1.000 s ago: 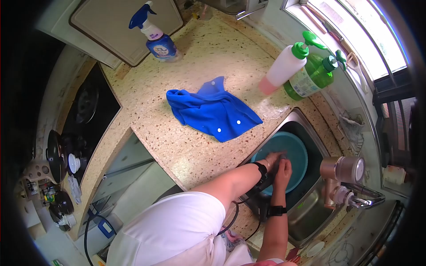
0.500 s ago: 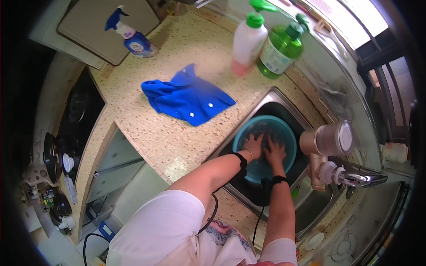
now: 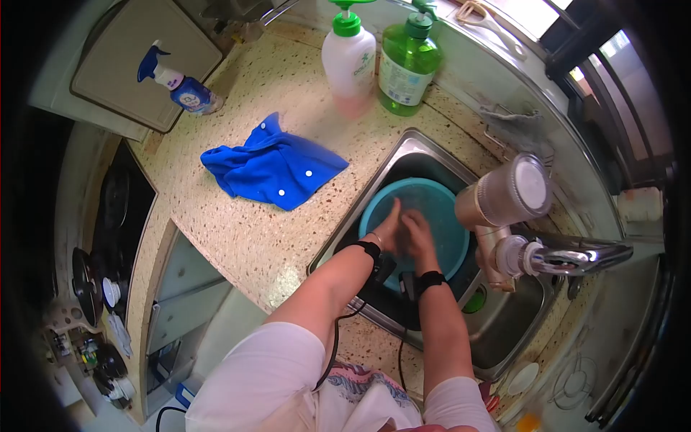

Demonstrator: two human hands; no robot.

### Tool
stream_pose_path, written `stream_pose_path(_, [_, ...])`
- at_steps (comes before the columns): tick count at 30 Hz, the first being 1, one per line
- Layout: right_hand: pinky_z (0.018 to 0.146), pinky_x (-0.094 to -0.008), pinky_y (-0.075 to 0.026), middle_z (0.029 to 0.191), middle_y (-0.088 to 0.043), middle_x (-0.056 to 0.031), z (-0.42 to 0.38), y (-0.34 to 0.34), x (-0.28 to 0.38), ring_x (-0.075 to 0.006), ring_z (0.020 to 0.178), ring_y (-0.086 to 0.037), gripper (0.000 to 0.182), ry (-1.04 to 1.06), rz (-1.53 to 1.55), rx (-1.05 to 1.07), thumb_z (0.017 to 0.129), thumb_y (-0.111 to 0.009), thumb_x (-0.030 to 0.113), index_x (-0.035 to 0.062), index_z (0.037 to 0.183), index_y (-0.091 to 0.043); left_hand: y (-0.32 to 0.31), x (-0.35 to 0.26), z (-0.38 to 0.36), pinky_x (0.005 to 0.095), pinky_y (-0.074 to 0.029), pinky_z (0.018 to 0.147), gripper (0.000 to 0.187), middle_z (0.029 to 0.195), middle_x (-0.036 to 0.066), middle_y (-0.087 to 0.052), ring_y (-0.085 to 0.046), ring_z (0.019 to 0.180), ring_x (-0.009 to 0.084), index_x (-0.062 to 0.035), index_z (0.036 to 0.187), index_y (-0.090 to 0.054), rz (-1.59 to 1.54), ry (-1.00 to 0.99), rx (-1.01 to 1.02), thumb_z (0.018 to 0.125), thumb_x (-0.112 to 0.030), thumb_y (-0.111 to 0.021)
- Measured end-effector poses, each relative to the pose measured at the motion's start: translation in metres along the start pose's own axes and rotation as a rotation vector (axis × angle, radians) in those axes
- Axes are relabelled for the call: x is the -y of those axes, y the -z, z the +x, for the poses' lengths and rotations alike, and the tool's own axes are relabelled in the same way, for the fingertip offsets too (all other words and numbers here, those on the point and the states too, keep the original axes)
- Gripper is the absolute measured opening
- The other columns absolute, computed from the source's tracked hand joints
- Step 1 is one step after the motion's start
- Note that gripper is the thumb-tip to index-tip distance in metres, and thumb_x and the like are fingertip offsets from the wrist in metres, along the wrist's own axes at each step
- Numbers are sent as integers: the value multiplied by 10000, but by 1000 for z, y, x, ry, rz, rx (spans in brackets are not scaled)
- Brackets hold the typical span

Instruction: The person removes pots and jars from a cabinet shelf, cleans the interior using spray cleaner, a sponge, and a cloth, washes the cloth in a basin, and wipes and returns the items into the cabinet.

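A round teal basin (image 3: pixel 451 216) sits in the left bowl of the steel sink (image 3: pixel 407 138). Both hands are over its inside, close together, palms turned toward each other. My left hand (image 3: pixel 389 229) has its fingers pointing up and away from me. Beside it, my right hand (image 3: pixel 419 236) is slightly curled and blurred, its fingers partly visible. Whether anything small lies between them cannot be made out. Dark straps with cables circle both wrists. To the left, a crumpled blue cloth (image 3: pixel 277 165) with white dots lies on the speckled counter (image 3: pixel 237 237).
A white pump bottle (image 3: pixel 349 65) and a green pump bottle (image 3: pixel 408 68) stand behind the sink. A blue spray bottle (image 3: pixel 188 92) is near a cutting board (image 3: pixel 137 65) at the upper left. The faucet with filter (image 3: pixel 504 194) rises right of the basin.
My hands have drawn together and turned from spread, palms-down in the basin to palms facing each other. The camera view has shifted, so the counter items appear further left.
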State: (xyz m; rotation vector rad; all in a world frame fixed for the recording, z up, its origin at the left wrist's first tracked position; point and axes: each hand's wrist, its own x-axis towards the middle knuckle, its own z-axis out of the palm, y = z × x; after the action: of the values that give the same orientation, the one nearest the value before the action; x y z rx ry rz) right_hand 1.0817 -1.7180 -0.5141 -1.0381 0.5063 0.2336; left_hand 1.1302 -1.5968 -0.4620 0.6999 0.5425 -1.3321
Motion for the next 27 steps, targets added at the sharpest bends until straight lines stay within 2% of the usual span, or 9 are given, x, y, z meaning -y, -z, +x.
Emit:
stream_pose_path(2, [774,-289,-410,966,-522,-21,-33,-42,39,-148,920,-486,182,109,-3,-73,822,-625,146,87,978,-551,0,1,5,534,-208,1028,965,1399,187,-320,-271,1284,373,-128,1296,-400,-281,-10,196,658,-851,-390])
stream_pose_path(5, [731,-251,-402,864,-520,-8,-56,-64,45,-115,813,-491,99,337,-131,-112,833,-600,111,77,904,-539,1,-4,10,485,-270,999,904,1223,193,-481,-420,1142,325,-84,1127,-498,-101,-65,10,665,-852,-379])
stream_pose_path(6, [712,-248,-406,843,-535,-16,-67,-70,51,-114,785,-502,90,406,-276,-137,836,-591,108,71,902,-543,6,-5,18,469,-321,960,679,1091,155,-543,-485,1056,302,-72,1015,-535,-104,-21,-40,799,-700,-395])
stream_pose_path(9, [659,-287,-440,775,-582,-79,-82,-86,65,-153,717,-550,87,584,-694,-305,852,-527,106,30,888,-550,22,21,36,478,-372,903,443,1041,155,-566,-520,1019,298,-58,1022,-544,-101,-391,149,879,-461,-428])
stream_pose_path(10, [656,-300,-446,767,-587,-94,-74,-78,60,-177,708,-564,97,654,-748,-348,856,-516,109,25,891,-550,34,23,41,375,-453,840,291,1036,108,-584,-563,969,265,-53,993,-573,-461,-126,287,844,-299,-524])
stream_pose_path(14, [675,-332,-461,771,-604,-135,-24,-10,31,-295,718,-599,111,409,-780,-520,861,-495,113,24,892,-554,-26,32,6,380,-489,582,264,903,163,-597,-611,750,281,34,1044,-538,122,-315,-357,819,-81,-464])
stream_pose_path(20, [831,-429,-422,1138,-556,-140,-16,29,34,-371,999,-544,269,395,-1162,-452,855,-538,180,143,1119,-567,-16,11,0,374,-486,766,403,874,200,-614,-608,858,311,29,1135,-528,867,-496,-517,874,-278,-530])
stream_pose_path(23, [927,-522,-333,1370,-367,-113,-32,16,52,-408,1184,-388,415,164,-1368,-249,832,-576,264,291,1240,-505,13,11,21,419,-470,819,449,1113,221,-563,-591,921,343,-31,1226,-495,1733,-665,-579,880,-316,-521])
stream_pose_path(27, [991,-579,-239,1477,-212,-118,-37,10,51,-430,1317,-205,526,-14,-1648,-1,785,-612,336,352,1289,-463,5,4,26,431,-457,871,487,1347,200,-378,-545,1037,369,-83,1300,-436,1824,-194,-662,868,-289,-526])
